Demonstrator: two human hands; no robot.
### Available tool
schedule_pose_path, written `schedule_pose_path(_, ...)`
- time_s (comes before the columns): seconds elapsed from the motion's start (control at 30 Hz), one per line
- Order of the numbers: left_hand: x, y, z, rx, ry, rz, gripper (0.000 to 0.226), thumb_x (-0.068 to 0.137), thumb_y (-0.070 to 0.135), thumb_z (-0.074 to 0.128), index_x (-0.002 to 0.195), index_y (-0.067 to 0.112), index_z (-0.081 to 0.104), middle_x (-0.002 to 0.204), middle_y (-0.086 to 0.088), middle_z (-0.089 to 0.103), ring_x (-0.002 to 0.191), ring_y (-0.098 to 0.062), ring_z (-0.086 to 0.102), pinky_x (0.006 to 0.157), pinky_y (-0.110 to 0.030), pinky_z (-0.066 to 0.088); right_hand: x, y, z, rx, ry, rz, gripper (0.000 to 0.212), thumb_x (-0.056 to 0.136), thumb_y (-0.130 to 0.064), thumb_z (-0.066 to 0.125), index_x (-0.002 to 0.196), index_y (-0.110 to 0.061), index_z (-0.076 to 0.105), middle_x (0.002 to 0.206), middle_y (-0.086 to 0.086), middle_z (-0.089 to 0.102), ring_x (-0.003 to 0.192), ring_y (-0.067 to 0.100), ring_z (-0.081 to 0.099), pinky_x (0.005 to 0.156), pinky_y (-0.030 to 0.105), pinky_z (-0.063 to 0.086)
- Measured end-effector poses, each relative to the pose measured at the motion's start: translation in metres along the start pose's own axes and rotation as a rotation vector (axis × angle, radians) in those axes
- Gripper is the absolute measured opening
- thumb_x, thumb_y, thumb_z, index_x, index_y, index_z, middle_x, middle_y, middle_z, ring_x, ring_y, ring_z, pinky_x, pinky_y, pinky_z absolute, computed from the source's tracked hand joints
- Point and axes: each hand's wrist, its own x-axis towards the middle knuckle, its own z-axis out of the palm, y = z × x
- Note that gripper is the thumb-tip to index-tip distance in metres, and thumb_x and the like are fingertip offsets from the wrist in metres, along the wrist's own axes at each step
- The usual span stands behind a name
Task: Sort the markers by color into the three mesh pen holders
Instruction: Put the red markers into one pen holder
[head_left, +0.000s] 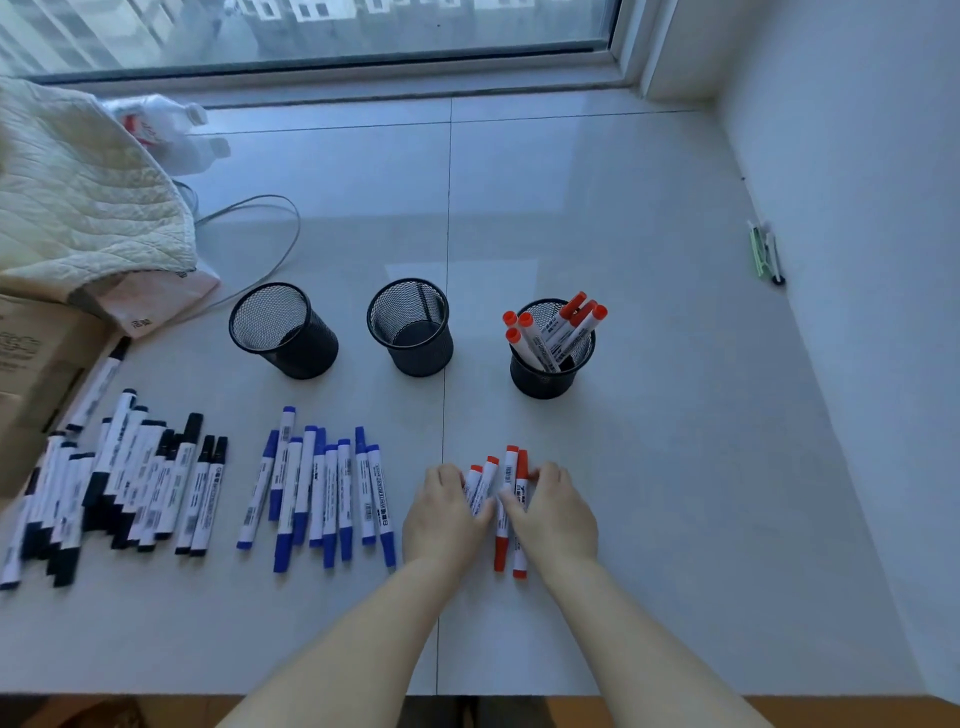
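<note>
Head camera is showing you gathering the last loose red-capped whiteboard markers (506, 499) on the pale tiled surface (649, 467), with your left hand (441, 514) and right hand (558, 512) pressing in from either side. Your fingers (485, 512) are curling inward around the white barrels, half closed and touching them, but the markers are resting on the surface and I cannot tell whether you are gripping them firmly. You are bracketing them this way, I judge, to square the bundle so it can be lifted in one go.

The right-hand black mesh pen holder (551, 374) is already carrying several red markers, standing caps-up and leaning against its rim, which is why the loose reds are lying directly in front of it. The middle black mesh pen holder (413, 332) and the left black mesh pen holder (285, 332) are standing empty. The blue-capped markers (324, 499) are lying in a rough row below the middle holder, and the black-capped markers (119, 483) are heaped below and left of the left holder, each pile apparently staged near its own holder.

By my judgement you are finishing the red group, with blue and black not yet started. Lift the bundle evenly, since the smooth barrels could slip apart.
</note>
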Motion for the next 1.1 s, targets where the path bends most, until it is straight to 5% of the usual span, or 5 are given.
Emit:
schedule_pose_path(0.3,0.01,0.006,-0.01,0.08,-0.105,-0.004,0.029,0.093,0.026,0.04,0.11,0.002,0.044,0.111,-0.013,0.046,0.095,-0.027,0.048,0.069,-0.026,0.029,0.007,-0.001,-0.013,-0.188,-0.137,0.05,0.026,0.089,-0.018,0.044,0.109,-0.002,0.048,0.112,0.014,0.056,0.099,0.031,0.058,0.07,0.03,0.04)
schedule_pose_path(0.47,0.015,0.023,-0.034,-0.259,-0.184,-0.09,0.01,0.085,0.021,0.045,0.087,0.011,0.043,0.078,-0.005,0.05,0.067,-0.02,0.047,0.051,-0.028,0.033,0.011,0.001,-0.047,0.218,-0.051,0.167,0.028,0.084,-0.02,0.045,0.057,-0.012,0.042,0.067,0.008,0.055,0.069,0.028,0.058,0.061,0.03,0.041)
schedule_pose_path(0.63,0.021,0.059,-0.068,-0.61,-0.151,-0.003,0.009,0.09,0.015,0.039,0.083,0.02,0.04,0.075,-0.004,0.06,0.07,-0.018,0.062,0.064,-0.037,0.051,0.025,-0.023,-0.086,0.822,0.226,0.124,0.017,0.091,-0.02,0.043,0.076,-0.018,0.05,0.06,0.0,0.059,0.049,0.011,0.062,0.053,0.025,0.051)
schedule_pose_path(0.77,0.028,0.09,-0.102,-0.765,0.06,0.151,0.019,0.088,0.02,0.047,0.07,0.025,0.047,0.061,0.006,0.045,0.055,-0.012,0.039,0.054,-0.028,0.034,0.049,-0.048,-0.128,1.051,0.34,0.083,0.023,0.085,-0.031,0.053,0.064,-0.026,0.045,0.057,-0.004,0.045,0.055,0.018,0.042,0.063,0.037,0.037)
schedule_pose_path(1.1,0.073,0.141,-0.17,-1.178,0.177,0.144,0.043,0.089,0.02,0.055,0.053,0.014,0.034,0.05,-0.004,0.036,0.047,-0.017,0.031,0.051,-0.027,0.029,0.079,-0.079,-0.154,1.329,0.522,-0.029,0.037,0.095,-0.039,0.045,0.072,-0.01,0.044,0.045,-0.004,0.047,0.035,0.009,0.048,0.04,0.012,0.04)
